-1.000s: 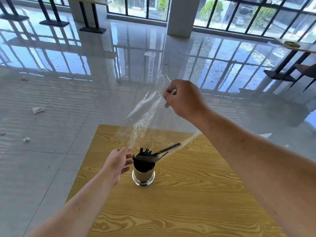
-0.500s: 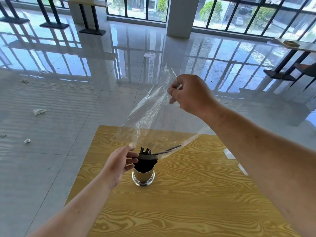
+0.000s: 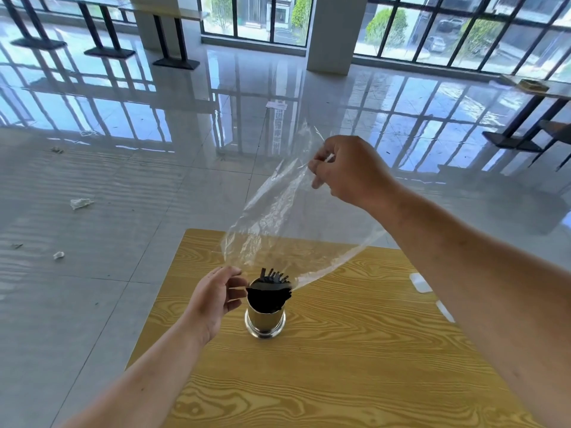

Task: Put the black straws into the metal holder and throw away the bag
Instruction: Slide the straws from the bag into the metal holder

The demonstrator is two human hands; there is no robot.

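Note:
A shiny metal holder (image 3: 264,321) stands upright on the wooden table (image 3: 340,381), near its far left part. Black straws (image 3: 272,288) fill it, their tips poking above the rim. A clear plastic bag (image 3: 278,217) hangs slanted above the holder, with its lower mouth draped at the rim. My right hand (image 3: 349,171) pinches the bag's upper corner, raised high above the table. My left hand (image 3: 216,296) is just left of the holder's rim, thumb and fingers on the bag's lower edge. No straw shows inside the bag.
Two small white pieces (image 3: 420,282) lie on the table's right side. The table's far edge is just behind the holder. Paper scraps (image 3: 81,203) litter the glossy floor to the left. A black-legged table (image 3: 525,118) stands at the far right.
The last slanted straw slid out of the bag into the holder. My right hand lifted the bag's corner higher and rightward. My left hand stayed at the rim.

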